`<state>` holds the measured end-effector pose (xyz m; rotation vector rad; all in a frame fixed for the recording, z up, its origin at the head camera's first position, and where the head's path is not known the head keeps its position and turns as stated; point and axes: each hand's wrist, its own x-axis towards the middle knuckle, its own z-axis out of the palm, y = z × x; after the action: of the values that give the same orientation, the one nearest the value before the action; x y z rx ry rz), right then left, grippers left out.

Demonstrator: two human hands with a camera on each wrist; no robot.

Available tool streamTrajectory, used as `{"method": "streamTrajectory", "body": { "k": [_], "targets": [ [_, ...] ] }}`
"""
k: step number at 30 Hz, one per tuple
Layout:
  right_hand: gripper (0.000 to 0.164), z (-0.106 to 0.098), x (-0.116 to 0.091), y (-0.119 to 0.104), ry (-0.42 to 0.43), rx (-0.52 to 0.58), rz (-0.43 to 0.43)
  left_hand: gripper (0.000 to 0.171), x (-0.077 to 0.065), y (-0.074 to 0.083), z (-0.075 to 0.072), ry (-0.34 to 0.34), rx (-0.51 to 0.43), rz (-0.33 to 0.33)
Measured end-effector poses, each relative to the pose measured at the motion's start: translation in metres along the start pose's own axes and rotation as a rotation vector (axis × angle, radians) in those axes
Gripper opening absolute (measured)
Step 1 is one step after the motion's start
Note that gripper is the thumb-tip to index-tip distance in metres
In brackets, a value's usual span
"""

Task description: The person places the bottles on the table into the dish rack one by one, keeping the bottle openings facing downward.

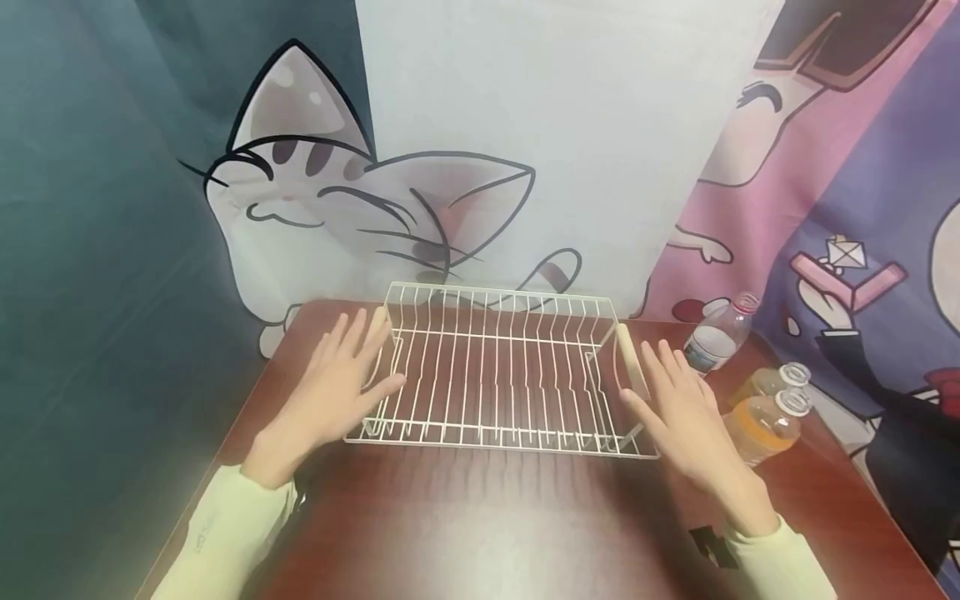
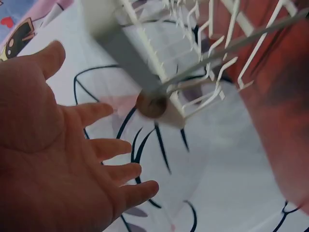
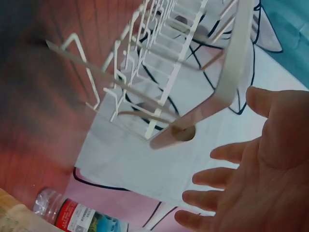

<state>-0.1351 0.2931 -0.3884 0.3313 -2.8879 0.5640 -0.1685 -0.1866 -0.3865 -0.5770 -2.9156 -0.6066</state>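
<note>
A white wire dish rack point(image 1: 502, 375) with a pale handle at each end stands on the dark red table point(image 1: 480, 517). My left hand point(image 1: 337, 379) is spread beside its left end, fingers straight and palm turned toward the rack. In the left wrist view, a gap shows between the left fingers point(image 2: 116, 171) and the handle point(image 2: 125, 55). My right hand point(image 1: 686, 412) mirrors it at the other end, spread out next to the right handle point(image 1: 632, 360). The right wrist view shows the straight right fingers point(image 3: 207, 198) apart from the rack, holding nothing.
A clear bottle with a red cap point(image 1: 716, 333) and two bottles of orange drink point(image 1: 761, 427) stand right of the rack. A small black object point(image 1: 712, 546) lies near the right sleeve. Behind the table hangs a cloth with a printed cat point(image 1: 315, 200).
</note>
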Motion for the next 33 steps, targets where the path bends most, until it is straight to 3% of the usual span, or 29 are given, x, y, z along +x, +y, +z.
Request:
{"method": "streamTrajectory", "body": {
  "k": [11, 16, 20, 27, 33],
  "targets": [
    [0.079, 0.005, -0.047, -0.007, 0.256, 0.054, -0.036, 0.084, -0.038, 0.007, 0.027, 0.118, -0.126, -0.127],
    [0.078, 0.007, -0.069, -0.017, 0.366, 0.102, 0.077, 0.082, -0.047, 0.004, 0.040, 0.200, -0.174, -0.129],
    [0.077, 0.013, -0.083, -0.021, 0.538, 0.171, 0.148, 0.083, -0.052, 0.003, 0.048, 0.220, -0.229, -0.175],
    [0.062, 0.022, -0.090, -0.009, 0.910, 0.239, 0.130, 0.089, -0.053, 0.003, 0.053, 0.208, -0.267, -0.236],
    [0.066, 0.014, -0.089, -0.013, 1.132, 0.264, 0.189, 0.095, -0.053, 0.003, 0.057, 0.189, -0.277, -0.257]
  ]
}}
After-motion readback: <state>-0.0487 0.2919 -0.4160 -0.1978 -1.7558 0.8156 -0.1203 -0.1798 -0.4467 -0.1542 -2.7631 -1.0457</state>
